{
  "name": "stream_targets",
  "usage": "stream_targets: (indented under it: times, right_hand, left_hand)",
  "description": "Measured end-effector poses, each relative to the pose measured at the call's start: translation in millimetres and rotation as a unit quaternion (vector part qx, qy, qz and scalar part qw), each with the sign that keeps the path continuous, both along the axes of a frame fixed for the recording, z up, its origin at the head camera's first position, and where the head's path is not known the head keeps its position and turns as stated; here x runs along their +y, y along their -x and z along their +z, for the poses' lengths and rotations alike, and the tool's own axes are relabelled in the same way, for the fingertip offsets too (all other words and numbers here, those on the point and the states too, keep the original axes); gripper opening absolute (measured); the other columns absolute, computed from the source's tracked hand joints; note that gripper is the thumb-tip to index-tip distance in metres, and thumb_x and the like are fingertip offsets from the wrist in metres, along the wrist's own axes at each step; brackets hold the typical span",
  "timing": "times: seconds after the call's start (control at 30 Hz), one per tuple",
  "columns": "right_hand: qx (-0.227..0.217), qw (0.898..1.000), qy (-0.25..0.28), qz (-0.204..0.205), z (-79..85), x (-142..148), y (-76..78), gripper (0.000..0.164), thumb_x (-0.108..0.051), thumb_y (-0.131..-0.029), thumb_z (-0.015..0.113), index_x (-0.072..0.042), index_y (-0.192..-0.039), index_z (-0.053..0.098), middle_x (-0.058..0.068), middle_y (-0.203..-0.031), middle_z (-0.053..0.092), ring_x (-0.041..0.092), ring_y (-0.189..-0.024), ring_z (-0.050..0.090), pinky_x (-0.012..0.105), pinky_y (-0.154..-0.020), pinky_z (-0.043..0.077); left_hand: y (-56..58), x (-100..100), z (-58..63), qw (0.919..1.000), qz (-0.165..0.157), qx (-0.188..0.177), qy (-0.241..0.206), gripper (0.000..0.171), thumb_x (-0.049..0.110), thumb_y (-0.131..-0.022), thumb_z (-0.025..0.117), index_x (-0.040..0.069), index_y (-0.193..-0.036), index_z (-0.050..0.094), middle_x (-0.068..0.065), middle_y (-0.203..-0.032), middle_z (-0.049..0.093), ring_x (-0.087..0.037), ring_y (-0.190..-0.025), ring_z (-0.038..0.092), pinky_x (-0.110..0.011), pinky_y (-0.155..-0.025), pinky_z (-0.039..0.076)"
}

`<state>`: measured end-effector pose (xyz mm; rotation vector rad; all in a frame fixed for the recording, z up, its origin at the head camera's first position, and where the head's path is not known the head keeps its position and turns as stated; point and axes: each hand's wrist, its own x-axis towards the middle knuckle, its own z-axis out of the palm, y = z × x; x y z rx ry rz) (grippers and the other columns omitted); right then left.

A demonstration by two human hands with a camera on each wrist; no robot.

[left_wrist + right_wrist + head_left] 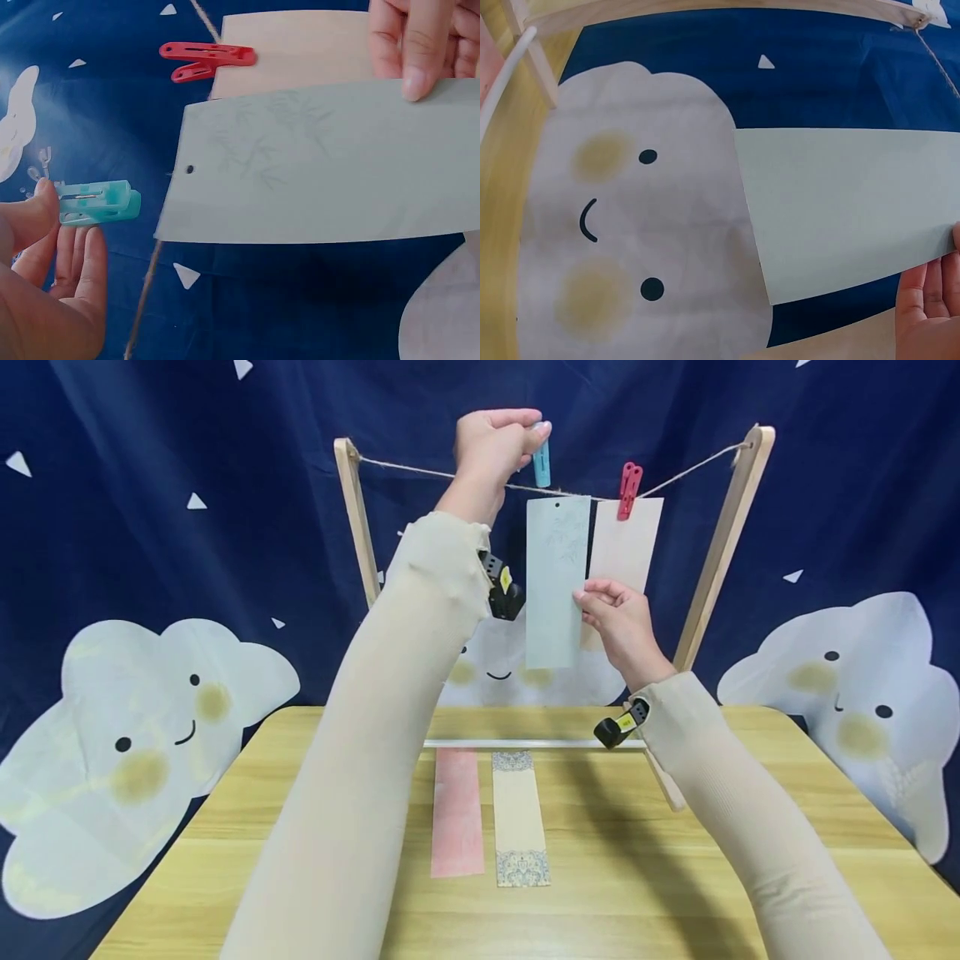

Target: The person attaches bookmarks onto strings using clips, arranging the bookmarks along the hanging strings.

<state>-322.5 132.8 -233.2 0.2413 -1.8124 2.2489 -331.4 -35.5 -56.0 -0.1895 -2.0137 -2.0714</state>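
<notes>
Above the twine line, my left hand (495, 447) pinches a light-blue clothespin (542, 462) between thumb and fingers, its tip pointing down toward the paper. My right hand (618, 620) pinches the right edge of a pale green paper bookmark (557, 585), held upright with its top edge at the line. Faint bamboo leaves and a small punched hole mark its upper end in the left wrist view, where a gap separates the clothespin (97, 202) from the paper. Behind it on the right, a cream paper bookmark (627, 539) hangs from a red clothespin (630, 491).
The twine (412, 467) sags between two wooden posts (723, 547), joined low down by a white rod (532, 744). On the wooden table (300, 860) lie a pink paper strip (457, 814) and a cream strip with blue lace-patterned ends (521, 818). A dark-blue cloud-printed curtain hangs behind.
</notes>
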Motion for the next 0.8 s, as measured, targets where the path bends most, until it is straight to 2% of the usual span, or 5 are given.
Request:
stream_targets:
  times: [0.23, 0.47, 0.8]
  right_hand:
    - [-0.003, 1.0, 0.004, -0.009, -3.3, -1, 1.7, 0.006, -0.005, -0.086, 0.068, -0.008, -0.089, 0.064, -0.003, -0.077, 0.066, 0.009, -0.073, 0.057, 0.019, -0.066, 0.048]
    - [0.005, 1.0, 0.003, -0.016, -6.0, -3, 2.0, 0.007, -0.004, -0.085, 0.068, -0.009, -0.087, 0.065, -0.003, -0.075, 0.065, 0.009, -0.072, 0.056, 0.019, -0.066, 0.048]
    - [-0.005, 1.0, -0.004, -0.02, -7.1, -5, 1.2, 0.007, -0.007, -0.086, 0.069, -0.007, -0.091, 0.064, -0.003, -0.077, 0.065, 0.01, -0.076, 0.056, 0.019, -0.068, 0.048]
  left_hand:
    - [1.6, 7, -3.2, 0.9995, 0.029, -0.001, 0.012, 0.02, 0.016, -0.083, 0.073, 0.015, -0.103, 0.074, 0.008, -0.102, 0.066, -0.002, -0.088, 0.062, -0.01, -0.077, 0.047]
    - [1.9, 11, -3.3, 0.9994, 0.032, 0.004, 0.009, 0.017, 0.018, -0.084, 0.072, 0.017, -0.1, 0.074, 0.009, -0.098, 0.066, -0.002, -0.086, 0.061, -0.01, -0.075, 0.047]
    - [7.7, 18, -10.7, 0.9991, 0.032, -0.02, 0.02, 0.015, 0.017, -0.084, 0.072, 0.017, -0.098, 0.075, 0.008, -0.095, 0.067, -0.002, -0.084, 0.062, -0.01, -0.074, 0.047]
